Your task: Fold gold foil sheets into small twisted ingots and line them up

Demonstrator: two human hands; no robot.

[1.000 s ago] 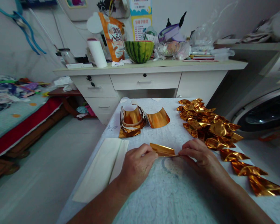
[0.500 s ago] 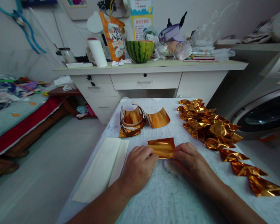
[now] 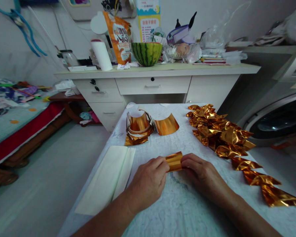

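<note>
A small sheet of gold foil paper (image 3: 174, 161) is stretched between my two hands, low over the cloth-covered table. My left hand (image 3: 150, 179) pinches its left end, fingers curled over the top. At the right end, my right hand (image 3: 199, 171) grips it between thumb and fingers. The sheet is curved, and its ends are hidden under my fingers. Beyond it stands a loose coil of gold foil sheets (image 3: 139, 126), with a single curved foil sheet (image 3: 167, 125) beside it. Folded pale paper (image 3: 106, 181) lies left of my left hand.
Twisted gold foil pieces (image 3: 219, 131) are heaped along the table's right side, trailing toward the near edge. A white desk (image 3: 153, 85) stands behind, carrying half a watermelon (image 3: 147, 54) and an orange bag (image 3: 118, 39). A washing machine (image 3: 281, 95) is at right, a bed (image 3: 22, 115) at left.
The foil sheet has gone from lying flatter and wider to a narrower, curled shape. My hands have drawn slightly closer together, and the right fingers now wrap over its end.
</note>
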